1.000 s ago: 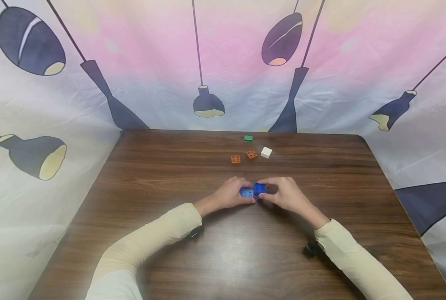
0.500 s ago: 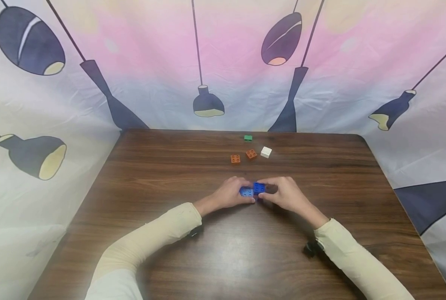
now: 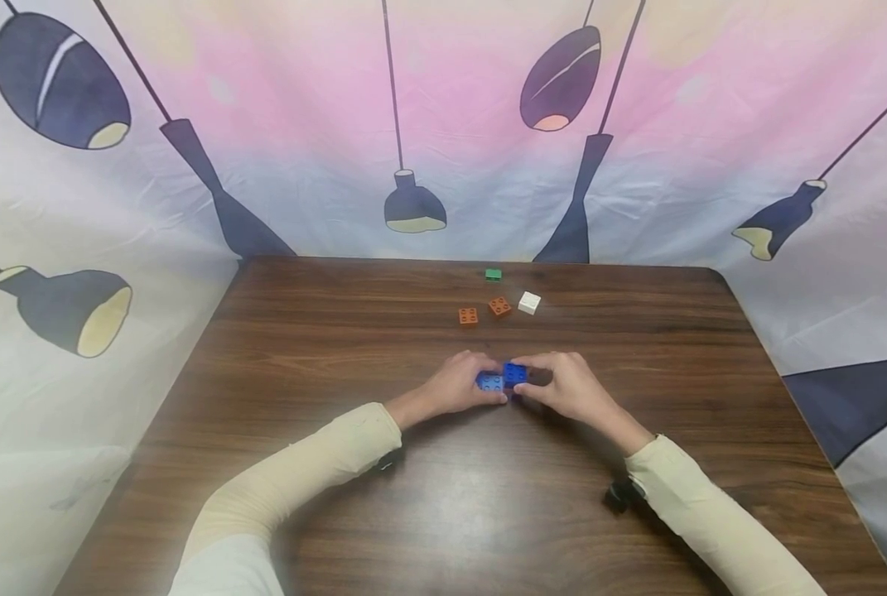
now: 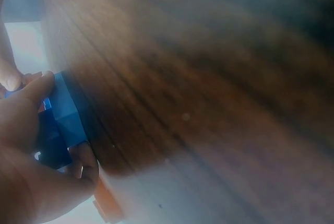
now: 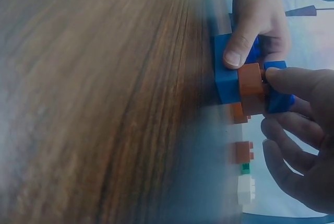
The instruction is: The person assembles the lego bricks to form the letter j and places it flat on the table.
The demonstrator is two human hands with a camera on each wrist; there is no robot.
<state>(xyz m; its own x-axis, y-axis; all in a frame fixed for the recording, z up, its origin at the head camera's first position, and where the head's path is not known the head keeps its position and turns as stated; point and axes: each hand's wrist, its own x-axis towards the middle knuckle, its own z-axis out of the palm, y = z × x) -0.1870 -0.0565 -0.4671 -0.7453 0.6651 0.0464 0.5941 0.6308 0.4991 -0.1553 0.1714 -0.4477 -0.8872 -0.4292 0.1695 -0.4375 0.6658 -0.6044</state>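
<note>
A small stack of toy building bricks stands on the wooden table between both hands. In the right wrist view, a long blue brick [image 5: 225, 85] forms its base, an orange brick [image 5: 251, 91] sits above that, and a dark blue brick [image 5: 276, 98] is on top. My right hand [image 3: 573, 385] pinches this dark blue brick between thumb and fingers. From the left, my left hand [image 3: 454, 385] grips the lower part, its thumb against the base. A lighter blue brick [image 3: 492, 383] shows between the left fingers in the head view. The left palm partly hides the stack.
Beyond the hands lie two orange bricks, one on the left [image 3: 468, 316] and one nearer the middle [image 3: 499, 307]. A white brick [image 3: 529, 303] and a green brick [image 3: 494, 275] lie near the far edge of the brown table [image 3: 324, 331]. A patterned curtain hangs behind.
Hardly anything differs. Both hands keep their hold on the stack, and the loose bricks stay where they were.
</note>
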